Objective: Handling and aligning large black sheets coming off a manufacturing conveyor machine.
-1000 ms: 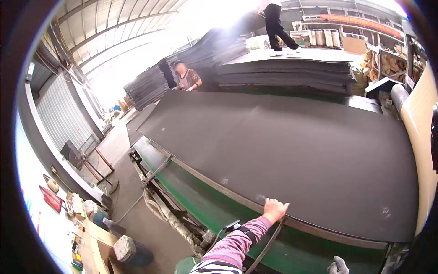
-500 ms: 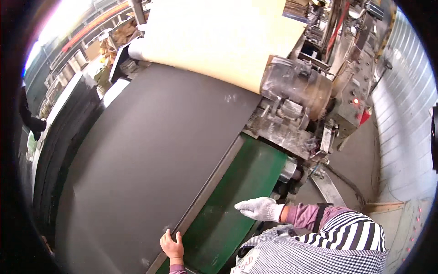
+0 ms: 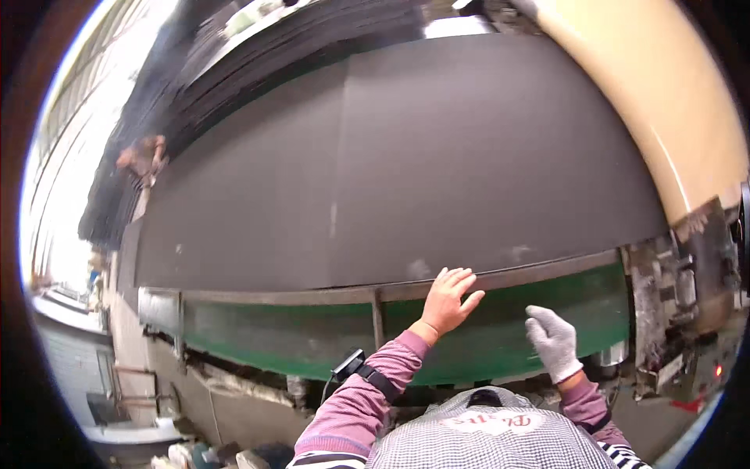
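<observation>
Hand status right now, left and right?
Left hand: open, bare, fingers at the near edge of the dark sheet; no grip visible.
Right hand: gloved, loosely open, nothing visible in it, over the green belt.

Can see only a smear of the co-worker (image 3: 142, 160) near ten o'clock. Cut off by the rim at two, beige sheeting (image 3: 648, 102); by the lower edge at five, checked apron (image 3: 461, 442). Too blurred to sort out: clutter (image 3: 207, 455) at seven, machinery (image 3: 707, 285) at three. Cannot tell left hand (image 3: 448, 303) touching dark sheet (image 3: 476, 156) from hovering.

Red txt (image 3: 500, 421) on apron (image 3: 469, 449), prob. script
</observation>
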`<act>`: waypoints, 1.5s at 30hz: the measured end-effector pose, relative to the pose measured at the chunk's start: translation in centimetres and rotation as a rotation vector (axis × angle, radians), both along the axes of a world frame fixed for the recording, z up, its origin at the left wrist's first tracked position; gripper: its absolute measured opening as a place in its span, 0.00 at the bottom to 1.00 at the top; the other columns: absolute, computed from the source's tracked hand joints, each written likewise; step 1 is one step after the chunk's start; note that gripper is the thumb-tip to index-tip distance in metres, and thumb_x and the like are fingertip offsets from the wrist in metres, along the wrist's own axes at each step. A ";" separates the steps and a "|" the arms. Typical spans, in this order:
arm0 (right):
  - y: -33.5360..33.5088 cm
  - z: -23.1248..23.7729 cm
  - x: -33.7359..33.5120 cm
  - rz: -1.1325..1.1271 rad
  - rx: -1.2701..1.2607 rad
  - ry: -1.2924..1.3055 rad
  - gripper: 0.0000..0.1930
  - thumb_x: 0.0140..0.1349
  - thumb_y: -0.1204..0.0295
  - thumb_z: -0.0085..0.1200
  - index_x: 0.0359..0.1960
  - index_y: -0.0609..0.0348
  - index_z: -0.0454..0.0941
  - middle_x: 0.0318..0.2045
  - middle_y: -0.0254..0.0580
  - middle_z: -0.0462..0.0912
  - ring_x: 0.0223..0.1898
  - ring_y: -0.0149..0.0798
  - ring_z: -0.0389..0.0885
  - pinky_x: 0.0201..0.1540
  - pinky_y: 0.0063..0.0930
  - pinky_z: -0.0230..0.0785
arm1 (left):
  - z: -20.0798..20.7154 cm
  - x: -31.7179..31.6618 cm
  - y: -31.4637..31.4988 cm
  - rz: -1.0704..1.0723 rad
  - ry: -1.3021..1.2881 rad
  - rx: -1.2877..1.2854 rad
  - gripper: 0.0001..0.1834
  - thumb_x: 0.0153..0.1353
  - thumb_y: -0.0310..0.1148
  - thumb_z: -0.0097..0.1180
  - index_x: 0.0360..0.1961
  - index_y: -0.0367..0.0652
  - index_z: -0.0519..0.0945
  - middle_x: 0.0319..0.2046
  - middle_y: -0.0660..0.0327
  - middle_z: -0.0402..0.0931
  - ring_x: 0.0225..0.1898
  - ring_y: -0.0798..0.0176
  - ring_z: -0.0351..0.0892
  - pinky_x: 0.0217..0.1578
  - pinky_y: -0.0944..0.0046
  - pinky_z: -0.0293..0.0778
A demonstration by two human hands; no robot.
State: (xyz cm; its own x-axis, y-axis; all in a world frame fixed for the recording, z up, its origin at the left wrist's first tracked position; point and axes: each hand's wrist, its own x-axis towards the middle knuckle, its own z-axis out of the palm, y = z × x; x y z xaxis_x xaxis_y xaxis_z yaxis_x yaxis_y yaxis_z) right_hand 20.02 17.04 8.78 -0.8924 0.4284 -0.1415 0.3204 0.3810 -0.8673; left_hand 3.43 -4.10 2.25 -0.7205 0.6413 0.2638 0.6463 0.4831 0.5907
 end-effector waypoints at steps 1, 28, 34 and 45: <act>-0.1 0.1 -1.4 -0.014 0.050 -0.037 0.12 0.63 0.75 0.62 0.48 0.61 0.85 0.43 0.49 0.88 0.45 0.42 0.89 0.50 0.33 0.80 | 0.6 0.0 -2.6 0.064 0.051 0.008 0.20 0.64 0.44 0.63 0.51 0.41 0.84 0.54 0.52 0.81 0.60 0.49 0.76 0.65 0.47 0.65; 4.6 -5.3 -18.3 0.135 0.635 -0.231 0.26 0.52 0.80 0.60 0.57 0.60 0.78 0.50 0.50 0.77 0.54 0.52 0.78 0.59 0.39 0.72 | -2.1 -16.0 -34.2 0.954 -0.134 -0.513 0.38 0.52 0.52 0.70 0.58 0.38 0.74 0.60 0.47 0.71 0.64 0.43 0.68 0.66 0.49 0.66; 8.8 -5.4 -16.0 0.121 0.808 -0.118 0.15 0.56 0.73 0.52 0.46 0.52 0.78 0.49 0.49 0.78 0.53 0.58 0.77 0.55 0.50 0.72 | -3.1 -16.9 -31.1 0.849 0.064 -0.494 0.38 0.40 0.48 0.72 0.52 0.35 0.80 0.51 0.46 0.79 0.58 0.45 0.74 0.60 0.48 0.70; 17.9 -4.8 -14.1 -0.458 0.777 -0.638 0.09 0.64 0.71 0.52 0.40 0.57 0.83 0.39 0.45 0.87 0.39 0.52 0.89 0.38 0.44 0.84 | -5.2 -12.6 -23.9 0.381 -0.141 -0.380 0.28 0.46 0.35 0.67 0.51 0.37 0.80 0.50 0.51 0.76 0.53 0.48 0.74 0.57 0.51 0.71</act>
State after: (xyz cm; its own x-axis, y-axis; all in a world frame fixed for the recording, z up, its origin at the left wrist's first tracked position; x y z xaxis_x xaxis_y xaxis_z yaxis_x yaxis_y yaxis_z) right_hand 5.88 34.97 4.01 -0.4853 0.8717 -0.0681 0.8740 0.4812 -0.0678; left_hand -9.13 -27.97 -2.97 -0.9317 0.3595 -0.0513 0.3112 0.8634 0.3971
